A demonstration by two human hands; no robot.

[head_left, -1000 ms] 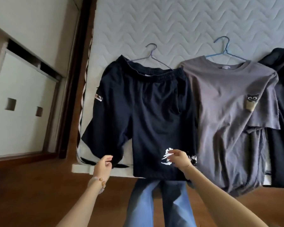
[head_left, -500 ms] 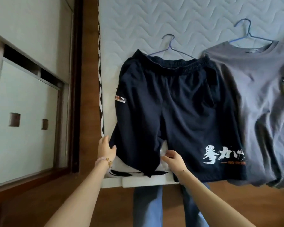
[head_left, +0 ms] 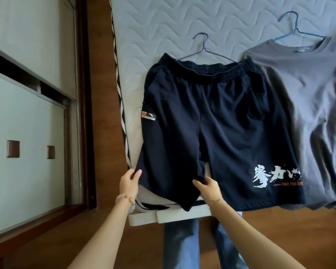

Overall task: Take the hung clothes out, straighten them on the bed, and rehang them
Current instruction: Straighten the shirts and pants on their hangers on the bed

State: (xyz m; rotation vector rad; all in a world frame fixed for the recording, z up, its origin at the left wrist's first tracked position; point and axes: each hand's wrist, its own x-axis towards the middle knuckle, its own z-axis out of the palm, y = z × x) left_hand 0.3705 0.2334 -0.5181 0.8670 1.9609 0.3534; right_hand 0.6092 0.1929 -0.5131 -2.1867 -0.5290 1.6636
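Navy shorts [head_left: 211, 123], 1 leg hem pinched by the left hand [head_left: 129, 180] and right hand [head_left: 209, 188], could slip off the hanger [head_left: 203, 47] if tugged too hard

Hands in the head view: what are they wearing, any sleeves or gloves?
No gloves or sleeves: both forearms are bare. At the left hand, the wrist carries a bracelet of pale pink beads with gold-coloured ones; at the right hand, only a thin dark cord. No rings show.

Navy shorts [head_left: 211, 117] lie flat on bed [head_left: 163, 22]; left hand [head_left: 128, 181] and right hand [head_left: 210, 188] grip one leg's hem.
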